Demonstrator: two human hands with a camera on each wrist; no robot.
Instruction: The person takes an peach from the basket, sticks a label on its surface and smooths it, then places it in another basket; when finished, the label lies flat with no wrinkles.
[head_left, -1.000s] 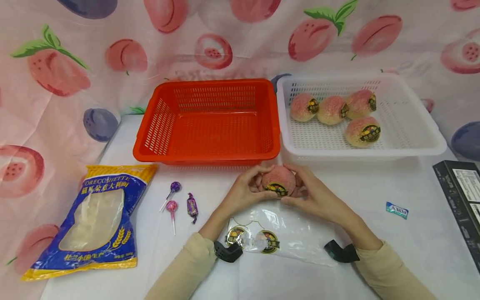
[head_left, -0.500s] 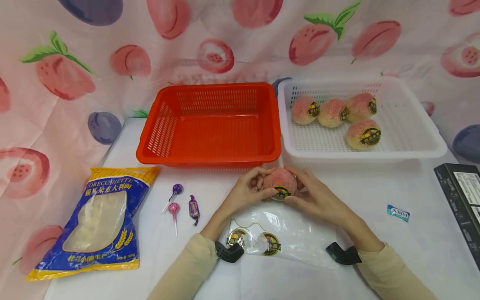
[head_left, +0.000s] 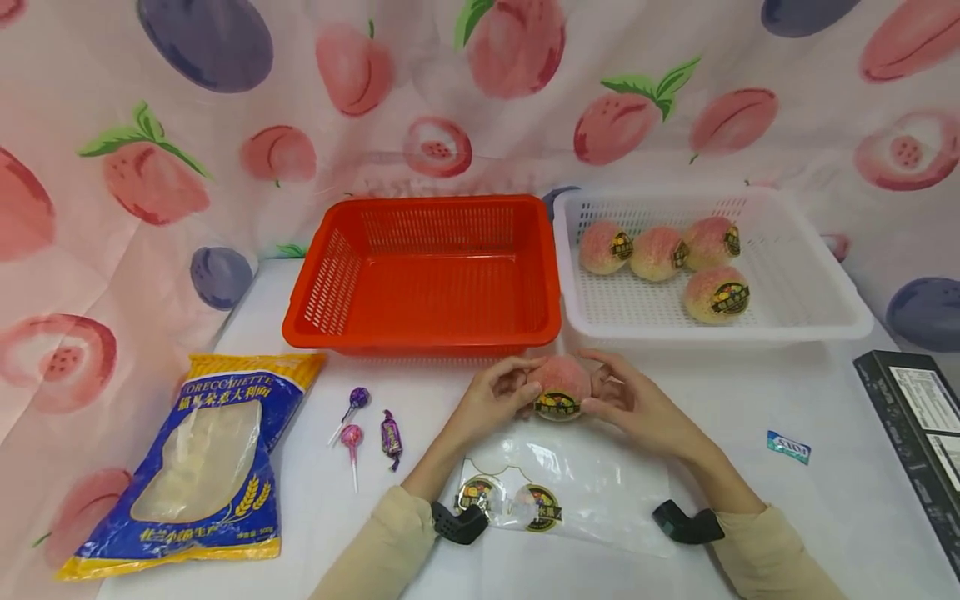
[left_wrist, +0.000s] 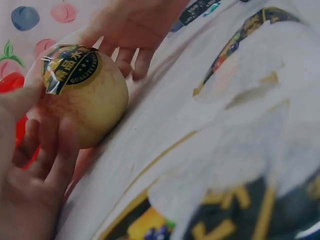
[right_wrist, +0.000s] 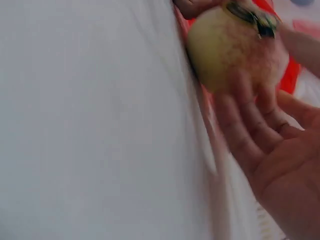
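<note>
Both hands hold a pink and pale yellow peach (head_left: 558, 379) in front of the baskets, low over the table. A round black-and-gold sticker (head_left: 558, 405) lies across its near side; in the left wrist view its edge (left_wrist: 54, 86) stands partly off the skin. My left hand (head_left: 487, 408) grips the peach from the left, thumb beside the sticker. From the right, my right hand (head_left: 641, 408) holds it with curved fingers, seen touching its side (right_wrist: 250, 80) in the right wrist view. Below the hands lies a clear plastic sheet (head_left: 600, 492) with two similar round labels.
A red basket (head_left: 420, 342) stands behind, beside a white basket (head_left: 720, 333) with several stickered peaches. On the left are a blue pasta bag (head_left: 202, 467), two lollipops (head_left: 351, 435) and a purple wrapped candy (head_left: 391, 440). A small blue-green packet (head_left: 788, 447) and black box (head_left: 911, 442) lie right.
The head view has tilted up, so everything sits lower in it. My right thumb has shifted slightly right, toward the sticker's edge. The peach stays between both hands.
</note>
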